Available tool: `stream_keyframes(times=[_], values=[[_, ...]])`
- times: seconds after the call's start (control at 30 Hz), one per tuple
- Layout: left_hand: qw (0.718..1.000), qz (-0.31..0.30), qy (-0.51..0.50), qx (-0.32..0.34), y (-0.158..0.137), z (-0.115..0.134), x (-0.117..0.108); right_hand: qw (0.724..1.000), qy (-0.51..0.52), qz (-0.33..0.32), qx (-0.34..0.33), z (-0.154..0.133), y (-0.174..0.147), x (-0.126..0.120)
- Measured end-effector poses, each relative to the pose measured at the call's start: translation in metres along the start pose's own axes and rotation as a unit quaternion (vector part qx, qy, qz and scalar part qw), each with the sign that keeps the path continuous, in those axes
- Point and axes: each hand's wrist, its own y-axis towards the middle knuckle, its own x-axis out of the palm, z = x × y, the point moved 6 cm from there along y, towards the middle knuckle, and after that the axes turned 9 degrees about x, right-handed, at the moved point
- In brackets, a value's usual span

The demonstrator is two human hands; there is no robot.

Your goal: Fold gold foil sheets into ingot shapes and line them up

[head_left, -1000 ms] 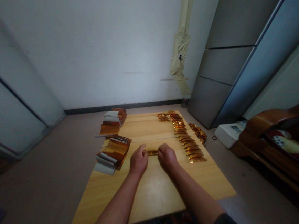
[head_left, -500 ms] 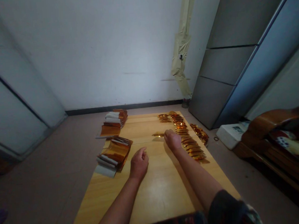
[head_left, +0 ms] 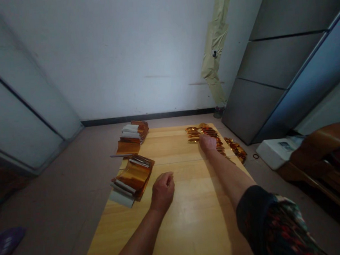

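My right grip [head_left: 208, 143] is reaching across to the far right of the pale yellow wooden tabletop [head_left: 188, 216], where its fingers are meeting the end of a slim, shiny, gold foil-paper piece with a pointed tip [head_left: 192, 141]. A second ago both my hands were working on that piece at the middle; now it is lying well away from there, just in front of the short far row of glossy gold folded pieces [head_left: 191, 129]. I am judging that the shaping of this one is over and that I am now at the setting-down. Whether my right fingers are pinching it or are just letting it go, I cannot tell, since the knuckles are hiding the contact. My left grip [head_left: 163, 187] is staying near the middle, curled closed with nothing showing in it (the fingertips are facing away, so a scrap could be hiding there). Just beside it, on the left, the near stack of brown-gold and pale grey paper sheets [head_left: 136, 174] is lying fanned, with a similar far stack of paper sheets [head_left: 128, 146] sitting beyond. My right forearm is partly covering the long overlapping row of gold folded pieces [head_left: 209, 130].
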Motion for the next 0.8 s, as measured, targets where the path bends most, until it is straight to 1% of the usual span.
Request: stream_keyframes(times=[0.1,0.2,0.8], values=[[1.0,-0.001,0.0,0.001,0.0,0.002,-0.002,1.0,-0.008,0.02,0.007,0.001,0.01,0.0],[1.0,-0.003,-0.002,-0.001,-0.001,0.004,-0.003,1.0,-0.012,0.015,0.005,0.001,0.016,0.004],[1.0,-0.01,-0.001,0.0,-0.003,0.006,-0.004,1.0,0.008,0.013,0.006,0.0,0.029,0.015]])
